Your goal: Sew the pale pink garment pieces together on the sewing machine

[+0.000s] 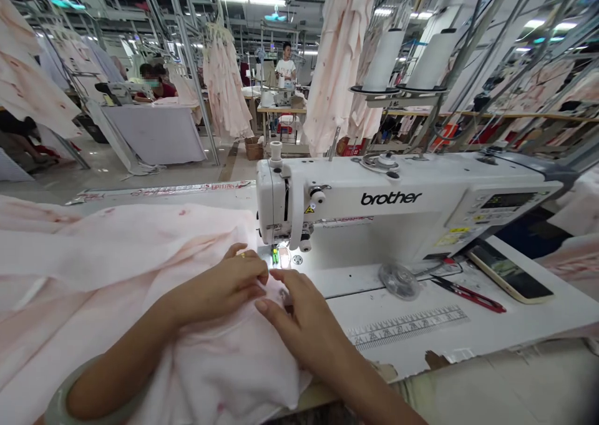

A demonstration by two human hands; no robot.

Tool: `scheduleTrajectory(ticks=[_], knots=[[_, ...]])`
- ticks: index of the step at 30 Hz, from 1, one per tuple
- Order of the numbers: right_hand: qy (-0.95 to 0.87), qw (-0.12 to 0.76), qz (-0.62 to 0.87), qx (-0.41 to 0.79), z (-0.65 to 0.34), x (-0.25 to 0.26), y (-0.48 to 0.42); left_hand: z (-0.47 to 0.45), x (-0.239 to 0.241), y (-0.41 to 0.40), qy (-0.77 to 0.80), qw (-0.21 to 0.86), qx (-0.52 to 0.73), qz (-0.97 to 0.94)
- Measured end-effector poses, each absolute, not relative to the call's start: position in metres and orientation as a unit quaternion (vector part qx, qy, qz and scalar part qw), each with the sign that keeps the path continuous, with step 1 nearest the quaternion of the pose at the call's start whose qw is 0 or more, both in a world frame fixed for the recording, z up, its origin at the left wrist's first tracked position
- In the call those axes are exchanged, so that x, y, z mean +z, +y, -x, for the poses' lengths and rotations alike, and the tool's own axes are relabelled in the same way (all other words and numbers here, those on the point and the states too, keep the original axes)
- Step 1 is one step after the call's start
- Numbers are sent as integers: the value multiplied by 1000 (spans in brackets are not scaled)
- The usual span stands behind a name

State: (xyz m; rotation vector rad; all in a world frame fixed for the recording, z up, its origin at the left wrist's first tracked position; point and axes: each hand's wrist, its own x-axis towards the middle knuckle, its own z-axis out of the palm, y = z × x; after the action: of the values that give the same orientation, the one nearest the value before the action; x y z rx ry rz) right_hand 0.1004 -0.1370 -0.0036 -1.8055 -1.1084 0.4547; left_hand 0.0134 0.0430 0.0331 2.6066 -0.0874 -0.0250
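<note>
Pale pink fabric [224,356] with small darker marks spreads over the left of the sewing table and drapes over its front edge. My left hand [238,278] lies on it just left of the needle area, fingers bent and closed on the cloth. Close beside it, my right hand [299,312] grips the cloth's edge, thumb and forefinger pointing left; its other fingers are mostly hidden beneath. Both hands sit in front of the lit presser foot [275,255], which has a green part, on a white Brother sewing machine [346,191].
Right of my hands lie a clear bobbin case [399,281], red-handled thread snips [470,293], a phone [510,272] and a ruler strip [407,326] on the tabletop. Thread cones [384,60] stand above the machine. Pink garments [339,57] hang behind; other people work farther back.
</note>
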Motion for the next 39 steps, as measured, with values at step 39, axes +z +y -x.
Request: scheduleTrajectory(ticks=[39], knots=[[-272,660,583,389,-92,-24,-141,1,21,48,-1,491,-78,-868]])
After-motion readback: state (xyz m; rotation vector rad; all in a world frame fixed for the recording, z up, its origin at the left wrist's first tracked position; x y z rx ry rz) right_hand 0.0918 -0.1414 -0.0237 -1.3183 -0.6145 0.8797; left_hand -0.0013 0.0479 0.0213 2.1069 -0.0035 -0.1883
